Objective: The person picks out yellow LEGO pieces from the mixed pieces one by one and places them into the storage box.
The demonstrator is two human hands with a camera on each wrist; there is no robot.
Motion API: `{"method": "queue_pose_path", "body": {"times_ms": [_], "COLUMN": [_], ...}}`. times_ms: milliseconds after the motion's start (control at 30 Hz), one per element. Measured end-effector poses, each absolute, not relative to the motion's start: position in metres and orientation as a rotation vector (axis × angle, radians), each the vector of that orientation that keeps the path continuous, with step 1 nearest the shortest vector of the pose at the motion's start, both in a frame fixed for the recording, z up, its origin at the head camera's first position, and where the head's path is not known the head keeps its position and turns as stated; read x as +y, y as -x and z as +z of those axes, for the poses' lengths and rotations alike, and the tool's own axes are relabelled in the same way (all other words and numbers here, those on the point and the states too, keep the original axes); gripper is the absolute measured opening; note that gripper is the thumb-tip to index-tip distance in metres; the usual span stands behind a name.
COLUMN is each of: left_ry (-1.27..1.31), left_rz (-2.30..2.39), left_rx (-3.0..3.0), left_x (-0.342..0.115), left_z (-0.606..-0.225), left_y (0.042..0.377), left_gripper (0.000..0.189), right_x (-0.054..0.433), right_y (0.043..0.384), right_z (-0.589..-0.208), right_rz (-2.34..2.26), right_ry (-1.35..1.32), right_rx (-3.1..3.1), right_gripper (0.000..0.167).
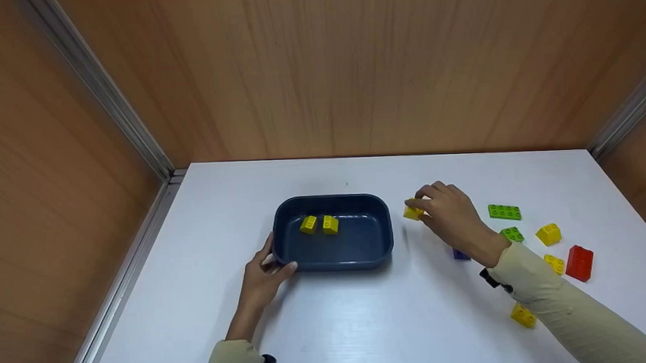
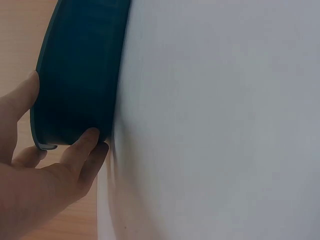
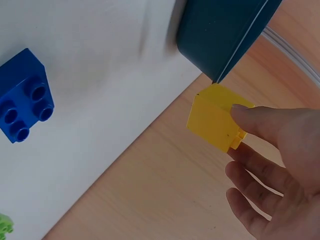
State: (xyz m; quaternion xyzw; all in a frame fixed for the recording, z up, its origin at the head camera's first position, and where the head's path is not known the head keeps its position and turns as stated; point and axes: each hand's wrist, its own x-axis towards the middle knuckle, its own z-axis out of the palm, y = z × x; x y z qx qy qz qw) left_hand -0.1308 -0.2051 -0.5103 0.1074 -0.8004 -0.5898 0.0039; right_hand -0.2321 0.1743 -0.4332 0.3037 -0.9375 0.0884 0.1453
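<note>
My right hand [image 1: 453,219] pinches a yellow building block [image 3: 217,117] between thumb and fingertips, just right of a dark blue tray [image 1: 335,266]. In the right wrist view the block's studs point toward the fingers, and the tray's corner appears right behind it. My left hand [image 1: 262,282] holds the tray at its front left corner, the thumb at the front rim and the fingers along the left side. Two yellow blocks, one on the left [image 1: 308,224] and another beside it [image 1: 330,225], lie inside the tray.
Right of the tray lie a long green block [image 1: 504,212], a smaller green one [image 1: 512,234], a red block [image 1: 579,263] and several yellow blocks [image 1: 549,234]. A blue block [image 3: 27,95] sits partly hidden under my right wrist. Wood panels [image 1: 351,71] enclose the white table [image 1: 340,333].
</note>
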Motion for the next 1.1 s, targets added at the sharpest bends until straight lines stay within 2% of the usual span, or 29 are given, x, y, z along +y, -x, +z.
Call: {"method": "queue_pose_path", "body": {"times_ms": [1100], "left_ry": [-0.352], "left_rz": [-1.858], "left_rx": [-2.510], "left_x": [-0.205], "left_z": [-0.510], "left_y": [0.131], "left_gripper": [0.087], "right_x": [0.124], "right_y": [0.231], "right_z": [-0.423], "right_rz": [0.242], "right_ry": [-1.027], "right_rx": [-2.657], "right_gripper": [0.036]}}
